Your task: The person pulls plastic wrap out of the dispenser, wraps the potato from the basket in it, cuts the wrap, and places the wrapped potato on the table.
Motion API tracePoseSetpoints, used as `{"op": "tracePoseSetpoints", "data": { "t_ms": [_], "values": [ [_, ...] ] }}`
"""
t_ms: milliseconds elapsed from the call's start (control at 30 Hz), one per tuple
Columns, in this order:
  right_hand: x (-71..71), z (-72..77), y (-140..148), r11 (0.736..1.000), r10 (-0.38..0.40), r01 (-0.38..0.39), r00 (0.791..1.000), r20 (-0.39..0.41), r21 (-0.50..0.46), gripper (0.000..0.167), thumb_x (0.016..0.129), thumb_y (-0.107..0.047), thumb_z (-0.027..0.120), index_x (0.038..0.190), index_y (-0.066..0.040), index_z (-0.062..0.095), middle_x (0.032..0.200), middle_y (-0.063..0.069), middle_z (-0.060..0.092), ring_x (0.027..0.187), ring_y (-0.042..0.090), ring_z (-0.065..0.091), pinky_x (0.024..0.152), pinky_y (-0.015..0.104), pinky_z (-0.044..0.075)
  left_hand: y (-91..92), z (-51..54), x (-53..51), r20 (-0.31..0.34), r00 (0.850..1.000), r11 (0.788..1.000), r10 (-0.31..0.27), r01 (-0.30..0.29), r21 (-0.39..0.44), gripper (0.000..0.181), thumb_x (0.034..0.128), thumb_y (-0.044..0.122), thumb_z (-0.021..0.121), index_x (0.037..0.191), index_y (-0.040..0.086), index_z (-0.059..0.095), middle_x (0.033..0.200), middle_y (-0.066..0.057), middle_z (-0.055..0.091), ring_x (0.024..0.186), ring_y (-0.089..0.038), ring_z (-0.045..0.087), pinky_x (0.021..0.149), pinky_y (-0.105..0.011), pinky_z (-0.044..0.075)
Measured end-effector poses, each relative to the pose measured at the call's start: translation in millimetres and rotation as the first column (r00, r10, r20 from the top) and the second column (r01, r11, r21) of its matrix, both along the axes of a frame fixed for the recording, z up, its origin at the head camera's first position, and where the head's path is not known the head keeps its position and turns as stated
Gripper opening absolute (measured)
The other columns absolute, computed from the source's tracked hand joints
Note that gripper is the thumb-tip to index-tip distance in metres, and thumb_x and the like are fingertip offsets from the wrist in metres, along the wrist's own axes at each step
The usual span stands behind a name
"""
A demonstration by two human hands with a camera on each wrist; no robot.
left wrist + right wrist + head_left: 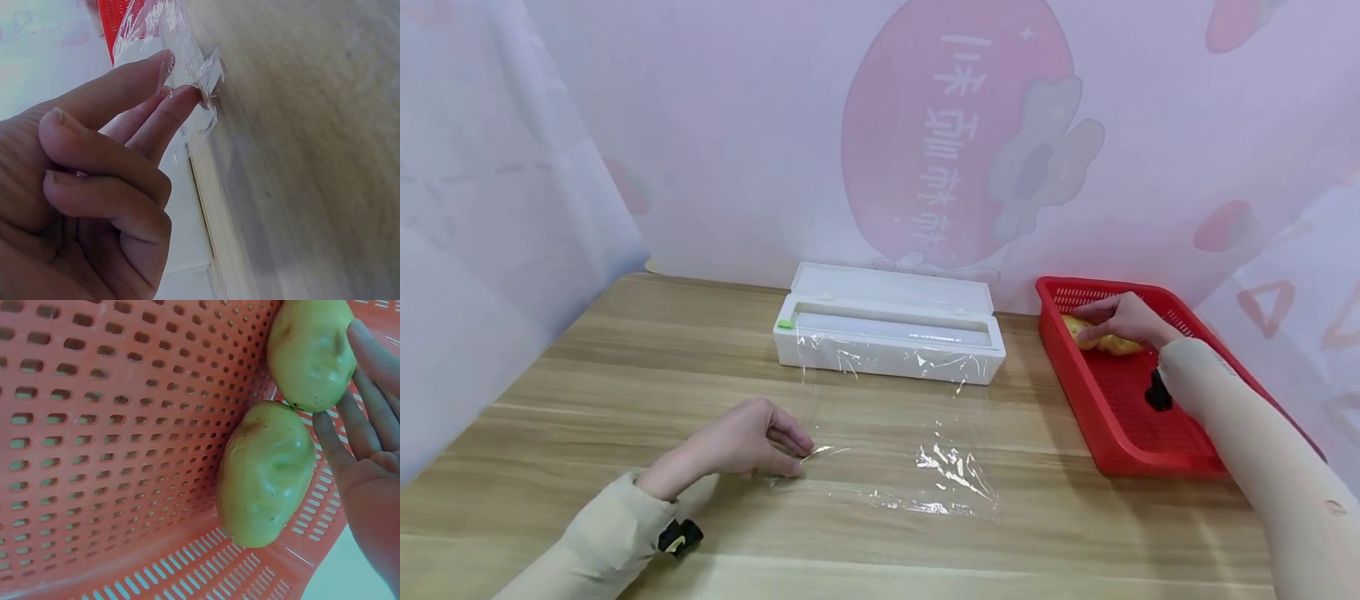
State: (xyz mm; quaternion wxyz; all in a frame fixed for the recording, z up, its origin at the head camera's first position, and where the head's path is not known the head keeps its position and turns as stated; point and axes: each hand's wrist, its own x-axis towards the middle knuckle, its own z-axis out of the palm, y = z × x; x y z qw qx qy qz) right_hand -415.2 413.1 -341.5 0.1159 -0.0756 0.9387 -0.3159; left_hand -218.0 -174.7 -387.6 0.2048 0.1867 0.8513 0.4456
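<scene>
My left hand [737, 446] pinches the near left corner of a sheet of clear plastic film [951, 467] between thumb and fingertips; the left wrist view shows the film [209, 78] bunched at the fingertips [184, 100]. The sheet stretches back to an open white dispenser box [891, 357] with a roll inside. Inside the red basket [1116, 433], my right hand [1123, 321] is at two yellow-green potatoes. Its extended fingers and thumb [369, 353] are at the side of the upper potato [312, 353]; the other potato [265, 475] lies beside it.
A green piece [786, 324] sits at the box's left end, and the box's lid [891, 287] stands raised behind. The basket is at the right of the wooden table [647, 358]. A printed pink-and-white sheet [737, 142] hangs behind the table.
</scene>
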Motion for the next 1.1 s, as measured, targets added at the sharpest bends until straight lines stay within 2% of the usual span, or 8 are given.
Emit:
{"op": "tracePoseSetpoints", "data": {
  "t_ms": [267,533,700,967,1100],
  "values": [
    [1.1,-1.1,3,0.999,0.036,-0.036,0.999,-0.023,0.027,0.053,0.083,-0.025,0.081,0.13,-0.007,0.064,0.127,0.019,0.062,0.119,0.036,0.046,0.094,0.051,0.044,-1.2,1.3,1.9,0.004,1.0,1.0,-0.007,0.007,0.009,0.023,0.077,0.01,0.084,0.099,0.008,0.076,0.094,-0.004,0.074,0.061,-0.013,0.062,0.038,-0.02,0.035],
    [1.2,-6.6,-2,0.999,0.045,-0.045,0.999,0.0,0.011,0.063,0.081,-0.026,0.083,0.136,-0.009,0.059,0.131,0.02,0.058,0.115,0.034,0.047,0.092,0.047,0.044,-4.3,-1.1,2.2,-0.001,1.0,1.0,0.005,-0.005,-0.026,0.023,0.0769,0.013,0.084,0.099,0.011,0.076,0.095,-0.002,0.074,0.063,-0.015,0.064,0.038,-0.02,0.037],
    [2.2,-10.9,-8,0.998,0.057,-0.056,0.998,-0.015,0.014,0.071,0.075,-0.031,0.086,0.137,-0.009,0.059,0.132,0.019,0.056,0.114,0.035,0.046,0.095,0.053,0.043,-5.0,-0.6,4.0,-0.005,1.0,1.0,0.003,-0.003,-0.025,0.025,0.0763,0.012,0.084,0.1,0.01,0.076,0.095,-0.002,0.074,0.063,-0.016,0.064,0.038,-0.022,0.037],
    [6.1,-12.4,-7,0.999,0.043,-0.043,0.998,-0.036,0.012,0.071,0.074,-0.03,0.087,0.136,-0.011,0.06,0.131,0.017,0.056,0.112,0.034,0.047,0.095,0.055,0.043,-2.5,-1.1,1.0,-0.022,0.999,0.999,-0.023,0.023,-0.026,0.024,0.0775,0.014,0.084,0.1,0.01,0.076,0.095,-0.002,0.074,0.071,-0.013,0.066,0.038,-0.022,0.037],
    [8.3,-14.8,-3,0.998,0.048,-0.046,0.997,-0.058,0.038,0.069,0.073,-0.03,0.088,0.134,-0.011,0.062,0.13,0.017,0.057,0.112,0.034,0.047,0.094,0.054,0.043,-2.3,-3.1,-1.4,-0.016,0.999,0.999,-0.032,0.032,-0.028,0.023,0.0783,0.014,0.084,0.1,0.012,0.076,0.096,-0.001,0.074,0.069,-0.014,0.066,0.038,-0.022,0.037]
  ]
}}
